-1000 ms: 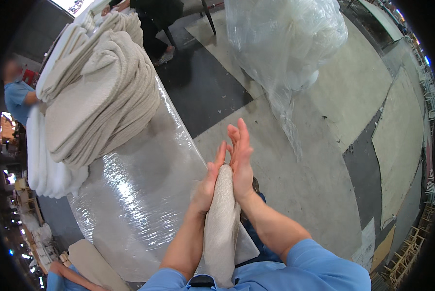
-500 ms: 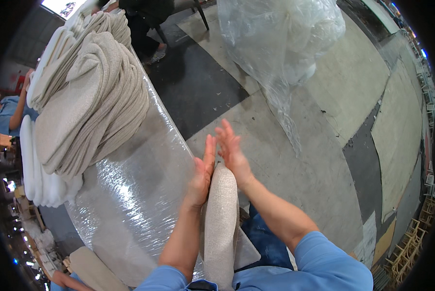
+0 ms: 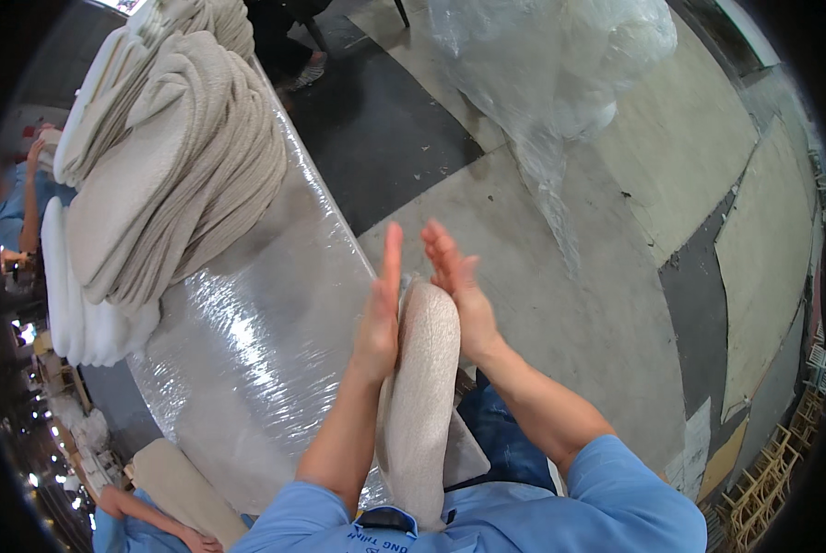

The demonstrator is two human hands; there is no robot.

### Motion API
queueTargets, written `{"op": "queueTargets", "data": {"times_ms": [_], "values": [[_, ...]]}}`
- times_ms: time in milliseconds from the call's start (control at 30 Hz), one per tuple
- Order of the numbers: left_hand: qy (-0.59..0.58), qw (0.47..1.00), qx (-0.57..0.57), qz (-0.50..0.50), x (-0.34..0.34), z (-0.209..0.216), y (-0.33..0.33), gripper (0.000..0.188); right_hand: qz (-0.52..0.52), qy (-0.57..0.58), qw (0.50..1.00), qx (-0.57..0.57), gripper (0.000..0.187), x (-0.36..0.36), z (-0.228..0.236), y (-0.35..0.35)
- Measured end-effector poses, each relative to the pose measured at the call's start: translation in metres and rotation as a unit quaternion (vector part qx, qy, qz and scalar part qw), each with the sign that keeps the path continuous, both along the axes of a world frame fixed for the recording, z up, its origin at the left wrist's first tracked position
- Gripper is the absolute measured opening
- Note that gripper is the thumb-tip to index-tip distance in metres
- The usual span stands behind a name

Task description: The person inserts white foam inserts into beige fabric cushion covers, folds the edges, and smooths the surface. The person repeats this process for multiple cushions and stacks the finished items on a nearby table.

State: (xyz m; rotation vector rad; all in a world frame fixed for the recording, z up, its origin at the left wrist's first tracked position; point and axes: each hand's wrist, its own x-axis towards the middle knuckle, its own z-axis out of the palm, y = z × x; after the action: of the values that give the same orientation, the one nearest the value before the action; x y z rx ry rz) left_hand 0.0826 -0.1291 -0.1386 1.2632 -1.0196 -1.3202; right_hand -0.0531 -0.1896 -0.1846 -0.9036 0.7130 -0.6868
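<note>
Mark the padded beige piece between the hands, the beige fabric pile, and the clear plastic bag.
Padded beige piece (image 3: 422, 378), head view: its middle stretch.
Beige fabric pile (image 3: 178, 180), head view: folds near its middle.
Clear plastic bag (image 3: 556, 74), head view: bulging upper part.

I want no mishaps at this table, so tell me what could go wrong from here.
1. The beige padded piece stands narrow side up, with the left hand and right hand flat along its sides and no fingers wrapped round it; it might tip or slip.

2. The stack of beige fabric pieces has its layers fanned out on a shiny, film-covered table; a knock could perhaps make them slide.
</note>
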Motion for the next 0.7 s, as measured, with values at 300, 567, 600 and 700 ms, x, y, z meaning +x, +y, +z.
{"op": "queueTargets", "data": {"times_ms": [300,567,600,700], "values": [[-0.063,0.997,-0.022,-0.038,-0.008,0.044,0.022,0.092,-0.085,0.002,0.963,-0.256,0.104,0.027,0.064,0.017],[0.172,0.985,-0.006,0.021,-0.001,0.043,-0.005,0.098,-0.040,-0.143,0.987,0.054,0.104,0.010,0.064,-0.010],[0.149,0.989,0.006,0.006,-0.001,0.040,-0.004,0.098,-0.037,-0.119,0.992,0.009,0.108,0.012,0.063,-0.016],[0.064,0.997,0.021,-0.034,-0.001,0.034,-0.005,0.103,-0.032,-0.039,0.992,-0.115,0.114,0.028,0.067,-0.011]]}}
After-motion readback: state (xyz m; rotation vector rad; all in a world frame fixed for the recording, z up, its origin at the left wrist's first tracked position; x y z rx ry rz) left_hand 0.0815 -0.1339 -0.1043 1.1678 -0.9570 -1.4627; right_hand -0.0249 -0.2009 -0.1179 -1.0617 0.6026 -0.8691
